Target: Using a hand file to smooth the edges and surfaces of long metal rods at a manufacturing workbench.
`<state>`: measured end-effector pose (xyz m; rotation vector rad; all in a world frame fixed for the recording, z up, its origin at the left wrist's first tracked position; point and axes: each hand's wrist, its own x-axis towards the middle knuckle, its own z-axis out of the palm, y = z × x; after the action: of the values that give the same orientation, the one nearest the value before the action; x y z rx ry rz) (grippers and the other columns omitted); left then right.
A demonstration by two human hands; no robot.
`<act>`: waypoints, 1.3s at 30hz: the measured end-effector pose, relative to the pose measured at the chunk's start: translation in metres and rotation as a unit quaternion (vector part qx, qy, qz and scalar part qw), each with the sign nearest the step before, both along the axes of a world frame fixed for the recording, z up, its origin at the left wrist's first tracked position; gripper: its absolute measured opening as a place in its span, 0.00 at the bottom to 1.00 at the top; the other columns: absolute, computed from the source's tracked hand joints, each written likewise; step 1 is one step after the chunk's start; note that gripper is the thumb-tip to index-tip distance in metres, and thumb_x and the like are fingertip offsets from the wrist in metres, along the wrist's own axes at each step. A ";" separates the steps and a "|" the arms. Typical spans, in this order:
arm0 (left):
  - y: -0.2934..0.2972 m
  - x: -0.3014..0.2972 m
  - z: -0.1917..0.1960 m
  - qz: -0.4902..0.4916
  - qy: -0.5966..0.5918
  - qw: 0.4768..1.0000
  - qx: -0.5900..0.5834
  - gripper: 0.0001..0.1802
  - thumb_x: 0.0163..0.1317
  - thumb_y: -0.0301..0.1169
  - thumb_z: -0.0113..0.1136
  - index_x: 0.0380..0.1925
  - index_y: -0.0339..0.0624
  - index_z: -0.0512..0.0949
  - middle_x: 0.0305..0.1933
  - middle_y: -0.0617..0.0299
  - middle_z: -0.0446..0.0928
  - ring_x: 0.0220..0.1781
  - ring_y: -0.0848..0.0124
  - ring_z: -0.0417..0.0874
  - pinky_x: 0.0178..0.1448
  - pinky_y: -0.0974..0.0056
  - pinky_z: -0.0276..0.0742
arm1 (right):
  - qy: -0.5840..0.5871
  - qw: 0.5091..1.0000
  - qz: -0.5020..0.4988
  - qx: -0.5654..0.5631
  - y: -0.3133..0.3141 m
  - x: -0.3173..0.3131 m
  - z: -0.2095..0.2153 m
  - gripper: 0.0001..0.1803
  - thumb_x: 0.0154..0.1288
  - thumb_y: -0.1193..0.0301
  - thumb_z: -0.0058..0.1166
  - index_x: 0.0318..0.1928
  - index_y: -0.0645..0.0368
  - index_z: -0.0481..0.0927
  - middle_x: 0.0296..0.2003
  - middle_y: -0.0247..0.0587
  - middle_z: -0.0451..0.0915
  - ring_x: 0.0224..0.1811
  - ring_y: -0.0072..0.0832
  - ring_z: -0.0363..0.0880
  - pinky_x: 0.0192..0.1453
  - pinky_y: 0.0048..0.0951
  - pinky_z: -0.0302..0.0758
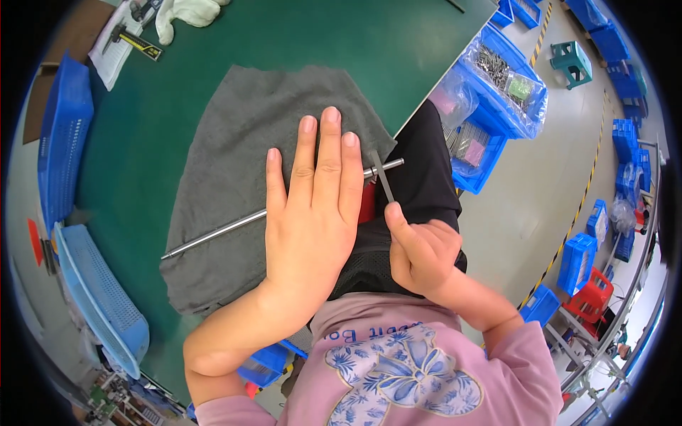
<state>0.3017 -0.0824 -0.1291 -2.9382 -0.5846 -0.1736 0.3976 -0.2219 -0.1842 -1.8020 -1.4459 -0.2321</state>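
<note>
A thin metal rod (213, 236) lies slantwise across a grey cloth (227, 149) on the green table. My left hand (312, 192) rests flat over the middle of the rod, fingers stretched out and hiding part of it. Past that hand, the rod's right end (393, 165) sticks out beyond the cloth, over my lap. My right hand (424, 248) is closed round a narrow flat file (382, 176), thumb along it. The file crosses the rod near this end and seems to touch it.
Blue bins (490, 78) with bagged metal parts stand right of the table edge. Blue baskets (65, 135) line the left. A caliper (138, 41), papers and a white glove (186, 14) lie far left. A green stool (571, 64) stands on the floor.
</note>
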 end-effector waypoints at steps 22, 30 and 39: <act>-0.001 -0.002 0.002 0.005 -0.017 1.000 -0.018 0.29 0.60 0.31 0.52 0.62 0.36 0.63 0.71 0.47 0.58 0.71 0.53 0.63 0.66 0.43 0.64 | 0.019 0.997 -0.009 0.077 0.038 0.004 0.012 0.26 0.39 0.85 0.53 0.45 0.68 0.82 0.12 0.28 0.62 0.10 0.21 0.61 0.15 0.25 0.56; 0.001 -0.001 0.002 0.006 -0.018 0.999 -0.027 0.29 0.59 0.30 0.52 0.62 0.35 0.62 0.71 0.47 0.58 0.71 0.53 0.63 0.66 0.42 0.64 | 0.030 0.997 -0.010 0.073 0.045 0.007 0.011 0.27 0.41 0.83 0.54 0.48 0.64 0.82 0.12 0.29 0.60 0.10 0.22 0.60 0.16 0.26 0.56; 0.001 0.000 0.000 0.005 -0.020 1.000 -0.020 0.30 0.59 0.31 0.53 0.63 0.36 0.62 0.71 0.47 0.58 0.71 0.53 0.63 0.66 0.42 0.63 | 0.004 0.997 -0.016 0.079 0.043 0.007 0.005 0.27 0.39 0.84 0.54 0.47 0.66 0.82 0.12 0.29 0.62 0.10 0.22 0.59 0.16 0.24 0.55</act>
<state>0.3018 -0.0809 -0.1295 -2.9762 -0.6156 -0.2220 0.4049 -0.1785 -0.1795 -1.6961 -1.3557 -0.3464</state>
